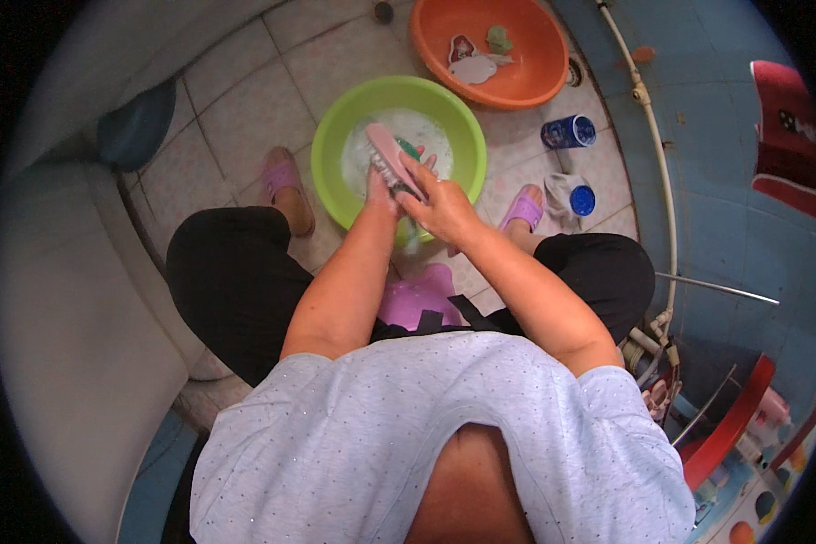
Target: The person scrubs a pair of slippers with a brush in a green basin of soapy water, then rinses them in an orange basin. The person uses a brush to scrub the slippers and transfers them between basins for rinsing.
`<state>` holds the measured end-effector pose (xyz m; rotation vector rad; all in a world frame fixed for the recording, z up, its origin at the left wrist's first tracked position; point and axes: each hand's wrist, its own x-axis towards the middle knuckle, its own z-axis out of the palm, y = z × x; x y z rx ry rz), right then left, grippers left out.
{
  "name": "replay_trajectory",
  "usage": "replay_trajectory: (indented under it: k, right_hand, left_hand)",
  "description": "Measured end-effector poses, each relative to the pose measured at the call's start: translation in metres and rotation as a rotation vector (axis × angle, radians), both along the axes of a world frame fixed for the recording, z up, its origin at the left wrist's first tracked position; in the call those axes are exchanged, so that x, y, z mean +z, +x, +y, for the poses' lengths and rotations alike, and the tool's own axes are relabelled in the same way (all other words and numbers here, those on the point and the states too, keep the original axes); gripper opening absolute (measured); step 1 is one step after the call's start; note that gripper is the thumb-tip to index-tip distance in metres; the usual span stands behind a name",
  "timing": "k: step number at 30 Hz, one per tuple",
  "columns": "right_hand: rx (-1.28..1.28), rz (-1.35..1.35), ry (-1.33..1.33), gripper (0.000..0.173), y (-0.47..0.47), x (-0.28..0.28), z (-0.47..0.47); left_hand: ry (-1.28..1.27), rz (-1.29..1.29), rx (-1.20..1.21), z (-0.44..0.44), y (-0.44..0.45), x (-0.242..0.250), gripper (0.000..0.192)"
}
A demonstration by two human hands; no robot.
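My right hand (442, 207) grips a pink scrubbing brush (383, 144) with white bristles facing down to the left. Below the brush is my left hand (379, 185), wet and partly hidden by it; its fingertips show past the brush's right side. A small green item (409, 149) lies in my left hand, mostly covered by the brush, so its kind is unclear. Both hands are over a lime-green plastic basin (326, 170) with whitish, sudsy water (357, 146) in it.
An orange basin (537, 88) holds several small flat pieces (472, 69). To the right stand a blue canister (560, 132) and a whitish container with a blue lid (583, 200). A pink-purple stool (418, 299) is below me. A pipe (659, 163) runs along the blue tiled wall.
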<state>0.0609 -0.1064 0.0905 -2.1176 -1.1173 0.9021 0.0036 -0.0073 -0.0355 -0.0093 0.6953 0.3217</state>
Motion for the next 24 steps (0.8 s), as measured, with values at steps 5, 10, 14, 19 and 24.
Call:
replay_trajectory:
  k: [5, 10, 14, 19, 24]
  right_hand:
    - [-0.044, -0.048, 0.119, 0.049, -0.018, -0.017, -0.036]
    - [-0.078, -0.214, -0.234, 0.036, 0.007, -0.008, 0.012]
    - [-0.154, 0.012, 0.28, 0.036, -0.02, -0.034, -0.029]
    - [-0.088, -0.117, -0.115, 0.04, -0.002, -0.024, -0.001]
    - [-0.084, -0.179, 0.081, 0.039, -0.01, -0.036, -0.01]
  left_hand:
    - [-0.117, -0.16, 0.056, 0.012, -0.003, 0.054, 0.067]
    - [0.006, -0.069, 0.069, -0.005, 0.007, -0.005, 0.049]
    - [-0.062, 0.105, 0.081, 0.013, 0.004, 0.01, 0.043]
    - [0.275, 0.457, 0.108, -0.004, -0.003, -0.036, 0.04]
    - [0.217, 0.509, 0.227, -0.001, 0.009, 0.029, 0.031]
